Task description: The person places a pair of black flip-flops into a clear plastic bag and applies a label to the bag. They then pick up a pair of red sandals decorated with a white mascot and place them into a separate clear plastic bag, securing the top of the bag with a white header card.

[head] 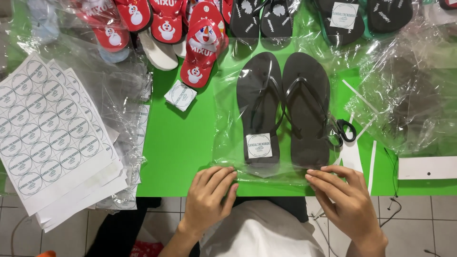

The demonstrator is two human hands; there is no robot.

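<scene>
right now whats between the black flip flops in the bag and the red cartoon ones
In the head view, a loose square sticker lies on the bare green table between the black flip-flops and the red cartoon sandals, nearer the red ones.

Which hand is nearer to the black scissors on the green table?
Right. The right hand lies just below the scissors, on the bag's edge; the left hand is farther, across the bag.

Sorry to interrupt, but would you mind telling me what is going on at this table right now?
A person is working on a pair of black flip-flops that lies inside a clear plastic bag on the green table. The left hand and right hand both press flat on the bag's near edge. Sticker sheets lie to the left, red printed flip-flops sit further back, and black scissors rest beside the bag.
</scene>
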